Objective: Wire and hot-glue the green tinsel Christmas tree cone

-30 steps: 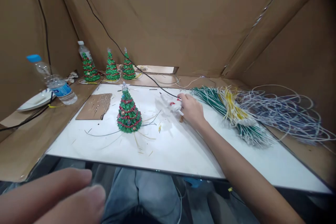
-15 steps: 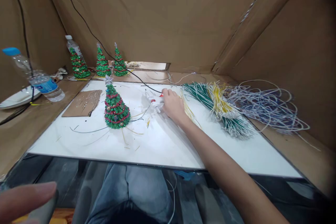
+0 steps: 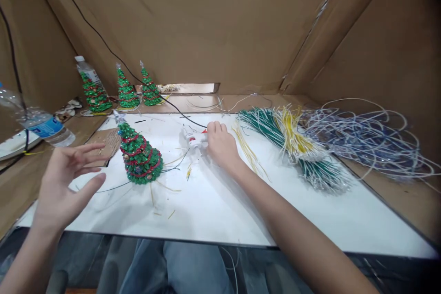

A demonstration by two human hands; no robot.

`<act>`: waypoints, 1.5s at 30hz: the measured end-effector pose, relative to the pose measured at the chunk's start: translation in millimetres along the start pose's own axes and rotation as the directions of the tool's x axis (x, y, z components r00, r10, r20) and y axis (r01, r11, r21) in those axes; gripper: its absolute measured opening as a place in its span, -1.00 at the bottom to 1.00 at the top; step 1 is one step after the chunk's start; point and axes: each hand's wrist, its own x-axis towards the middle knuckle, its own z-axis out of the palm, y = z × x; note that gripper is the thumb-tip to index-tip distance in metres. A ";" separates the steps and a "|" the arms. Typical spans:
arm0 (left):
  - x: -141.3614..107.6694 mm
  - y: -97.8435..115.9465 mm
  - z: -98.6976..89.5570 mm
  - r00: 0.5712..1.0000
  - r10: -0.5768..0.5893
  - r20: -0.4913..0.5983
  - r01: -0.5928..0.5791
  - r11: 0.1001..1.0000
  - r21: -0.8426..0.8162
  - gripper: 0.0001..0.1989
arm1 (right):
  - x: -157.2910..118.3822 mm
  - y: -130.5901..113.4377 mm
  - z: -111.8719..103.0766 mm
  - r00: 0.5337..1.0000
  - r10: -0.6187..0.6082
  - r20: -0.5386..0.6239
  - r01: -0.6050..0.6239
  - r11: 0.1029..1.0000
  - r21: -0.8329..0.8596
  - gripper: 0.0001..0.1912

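Foreground tree: A green beaded tree (image 3: 142,156), wound with red garland and topped by a silvery ornament, stands on the white tabletop (image 3: 220,211), in front of a cardboard wall (image 3: 193,23).
Left hand: Raised just to the left of the tree, the left hand (image 3: 67,183) is spread with nothing in its grasp, thumb apart from the fingers.
Right hand: To the right of the tree, the right hand (image 3: 222,144) grips the handle end of a white glue gun, its fingers curled and partly hidden from the camera.
Glue gun: The white glue gun (image 3: 189,136) sits to the right of the tree and slightly beyond it, apart from it, near the end of a black cord (image 3: 91,25).
Back row: Three smaller-looking trees (image 3: 127,93) line up behind the tree, a clear bottle (image 3: 90,73) beside the leftmost.
Right side: Yellow strands (image 3: 248,148), a bundle of green stems (image 3: 263,125) and a tangle of pale wire (image 3: 368,142) spread to the tree's right.
Left side: A cardboard scrap (image 3: 112,140) and a blue-labelled bottle (image 3: 46,126) lie to the tree's left.
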 end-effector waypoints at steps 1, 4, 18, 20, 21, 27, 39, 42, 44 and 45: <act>8.4 -2.5 6.5 0.999 -0.050 0.000 0.049 0.993 -0.105 -0.63 | 0.4 0.2 1.5 1.000 0.000 0.000 0.000 1.000 0.004 -0.72; 23.5 -15.9 16.8 0.983 -0.083 0.167 0.123 0.960 -0.252 -0.52 | 0.8 0.3 5.4 1.000 -0.004 -0.002 0.004 1.000 0.018 -0.69; 44.3 -25.1 33.9 0.933 -0.036 0.358 0.066 0.995 -0.072 -0.28 | -1.3 3.6 8.6 0.999 -0.037 -0.026 0.041 0.982 0.183 -0.68; 45.0 -26.5 33.8 0.935 -0.007 0.356 0.038 0.996 -0.081 -0.33 | -0.3 3.9 10.5 0.998 -0.055 -0.030 0.060 0.975 0.214 -0.73; 45.1 -26.8 33.9 0.935 -0.004 0.354 0.035 0.996 -0.082 -0.34 | 0.3 3.9 11.1 0.998 -0.063 -0.029 0.068 0.972 0.224 -0.75; 45.3 -26.2 36.9 0.938 0.004 0.346 0.032 0.994 -0.100 -0.27 | -1.7 -0.7 9.6 0.973 -0.163 -0.161 0.210 0.914 0.346 -0.77; 40.4 -40.2 45.3 0.956 0.016 0.293 0.039 0.983 -0.181 -0.21 | -26.4 -73.3 -24.5 0.802 -0.344 -0.488 0.585 0.615 0.529 -0.44; 40.3 -39.9 45.7 0.962 0.042 0.269 0.012 0.981 -0.193 -0.20 | -25.4 -88.8 -24.2 0.822 -0.372 -0.432 0.562 0.657 0.503 -0.46; 40.7 -38.4 45.4 0.959 0.070 0.274 -0.014 0.979 -0.201 -0.23 | -25.9 -94.1 -21.9 0.831 -0.372 -0.413 0.544 0.701 0.462 -0.60; 40.9 -37.6 45.1 0.956 0.085 0.279 -0.026 0.978 -0.207 -0.24 | -26.8 -95.2 -20.9 0.826 -0.374 -0.421 0.544 0.722 0.427 -0.67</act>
